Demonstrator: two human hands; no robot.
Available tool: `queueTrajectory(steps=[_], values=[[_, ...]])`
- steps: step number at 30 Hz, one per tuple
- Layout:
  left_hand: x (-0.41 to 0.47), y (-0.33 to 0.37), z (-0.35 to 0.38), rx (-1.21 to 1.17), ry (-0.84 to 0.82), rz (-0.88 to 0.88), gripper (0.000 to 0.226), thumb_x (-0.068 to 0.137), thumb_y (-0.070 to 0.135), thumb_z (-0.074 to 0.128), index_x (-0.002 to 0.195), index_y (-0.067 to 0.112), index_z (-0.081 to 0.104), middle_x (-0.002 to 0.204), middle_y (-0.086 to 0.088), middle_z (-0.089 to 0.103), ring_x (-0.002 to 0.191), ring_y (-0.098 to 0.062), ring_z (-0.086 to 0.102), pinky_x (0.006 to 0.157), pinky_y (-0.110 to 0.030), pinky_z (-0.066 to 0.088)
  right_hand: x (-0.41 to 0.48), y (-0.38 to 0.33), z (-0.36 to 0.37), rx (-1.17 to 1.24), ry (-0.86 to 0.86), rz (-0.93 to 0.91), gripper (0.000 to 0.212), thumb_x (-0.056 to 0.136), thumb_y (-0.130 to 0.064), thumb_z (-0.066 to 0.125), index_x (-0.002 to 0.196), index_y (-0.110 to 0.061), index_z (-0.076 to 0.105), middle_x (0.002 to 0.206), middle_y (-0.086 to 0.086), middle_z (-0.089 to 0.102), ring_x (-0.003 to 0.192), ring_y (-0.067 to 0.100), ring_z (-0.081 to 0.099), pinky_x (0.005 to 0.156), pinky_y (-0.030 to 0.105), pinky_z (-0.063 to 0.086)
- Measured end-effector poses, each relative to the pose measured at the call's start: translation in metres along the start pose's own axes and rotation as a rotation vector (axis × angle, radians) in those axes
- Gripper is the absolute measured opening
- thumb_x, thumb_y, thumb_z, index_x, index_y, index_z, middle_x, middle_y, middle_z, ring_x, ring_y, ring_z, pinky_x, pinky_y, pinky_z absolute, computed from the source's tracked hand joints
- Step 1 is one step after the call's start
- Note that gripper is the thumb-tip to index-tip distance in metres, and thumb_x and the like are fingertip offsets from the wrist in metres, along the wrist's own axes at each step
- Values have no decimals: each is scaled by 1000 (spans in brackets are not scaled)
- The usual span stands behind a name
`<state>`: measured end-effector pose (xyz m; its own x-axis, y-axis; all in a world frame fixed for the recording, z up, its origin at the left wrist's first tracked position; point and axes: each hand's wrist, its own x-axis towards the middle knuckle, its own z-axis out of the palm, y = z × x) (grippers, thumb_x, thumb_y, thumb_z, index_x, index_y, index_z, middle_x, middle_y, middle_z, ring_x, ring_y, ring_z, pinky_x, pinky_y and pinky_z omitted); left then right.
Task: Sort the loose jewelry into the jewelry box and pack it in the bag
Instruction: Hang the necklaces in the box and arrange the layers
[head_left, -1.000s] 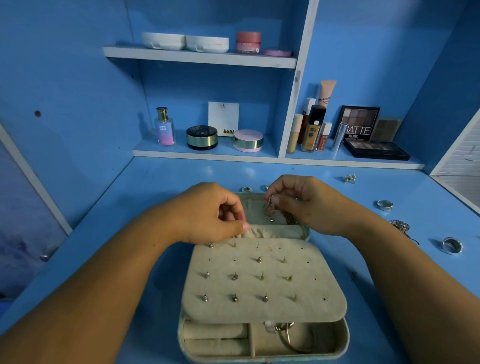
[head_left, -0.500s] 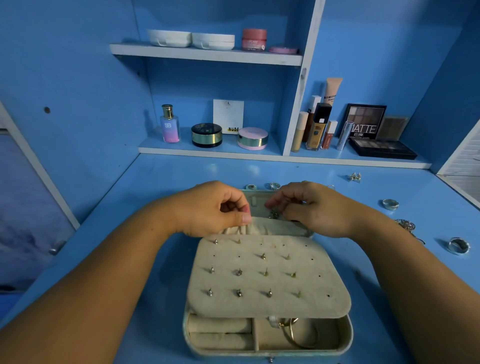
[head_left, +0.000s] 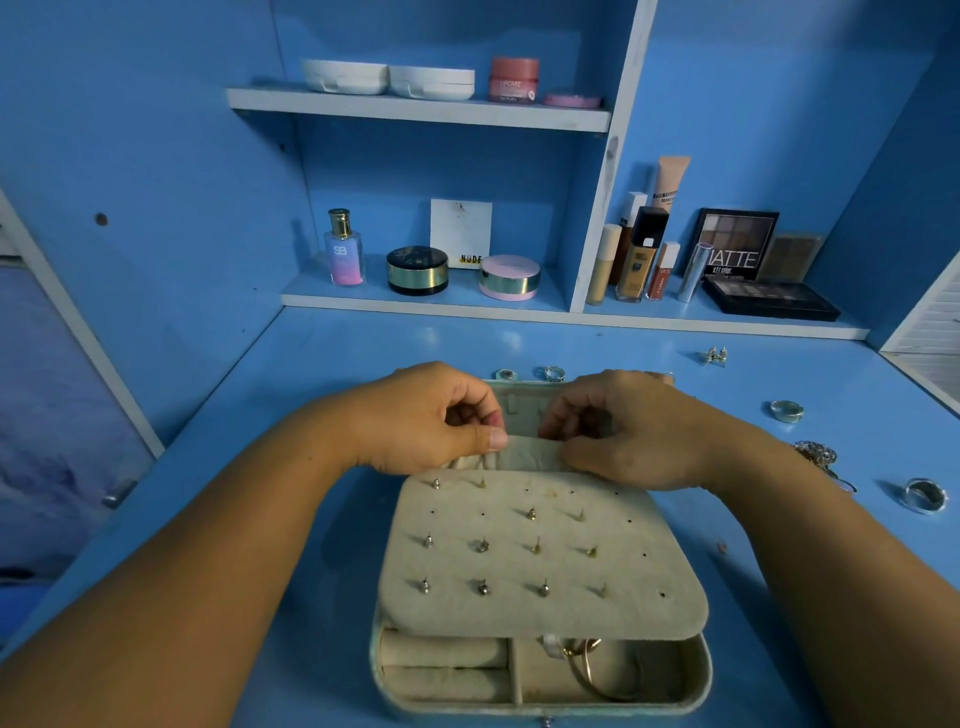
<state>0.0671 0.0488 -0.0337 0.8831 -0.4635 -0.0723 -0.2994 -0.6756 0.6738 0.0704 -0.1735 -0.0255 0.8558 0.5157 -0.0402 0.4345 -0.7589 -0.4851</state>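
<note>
Beige velvet pouch flap (head_left: 524, 451) of my open jewelry box (head_left: 540, 670) now pinched shut by both hands (head_left: 415, 421) (head_left: 634, 431) (chain tucked away, rings still loose).

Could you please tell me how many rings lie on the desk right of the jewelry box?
2: the far ring toward the shelf, the near ring by the right edge; the arm may hide more.
</note>
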Motion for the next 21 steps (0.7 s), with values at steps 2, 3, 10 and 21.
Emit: queueTrajectory(steps=[2,3,10,21], values=[[0,0,0,9,2,-4,12,90,32,67,78,33,65,75,12,63,65,2,53,66,-16,44,-1,-2,0,20,-42,-29,5,80,-31,64,77,-31,67,68,-15,63,64,-2,55,74,25,35],[0,1,0,17,3,-7,12,90,32,67,78,33,65,75,12,63,62,5,52,63,-13,42,-1,-2,0,29,-41,-39,5,80,-31,64,76,-30,67,67,-14,63,62,-2,55,70,21,34],[1,2,2,104,31,-9,11,88,33,69,78,30,67,75,7,64,52,6,51,53,-6,35,3,6,0,42,-25,-52,7,84,-33,65,81,-32,71,76,-15,68,70,0,59,68,19,39],[3,-5,3,306,200,41,81,75,54,75,146,37,39,136,22,48,125,1,45,102,-18,33,-1,56,-34,-16,422,201,9,88,-31,60,83,-30,67,82,-11,65,69,8,58,56,22,43]])
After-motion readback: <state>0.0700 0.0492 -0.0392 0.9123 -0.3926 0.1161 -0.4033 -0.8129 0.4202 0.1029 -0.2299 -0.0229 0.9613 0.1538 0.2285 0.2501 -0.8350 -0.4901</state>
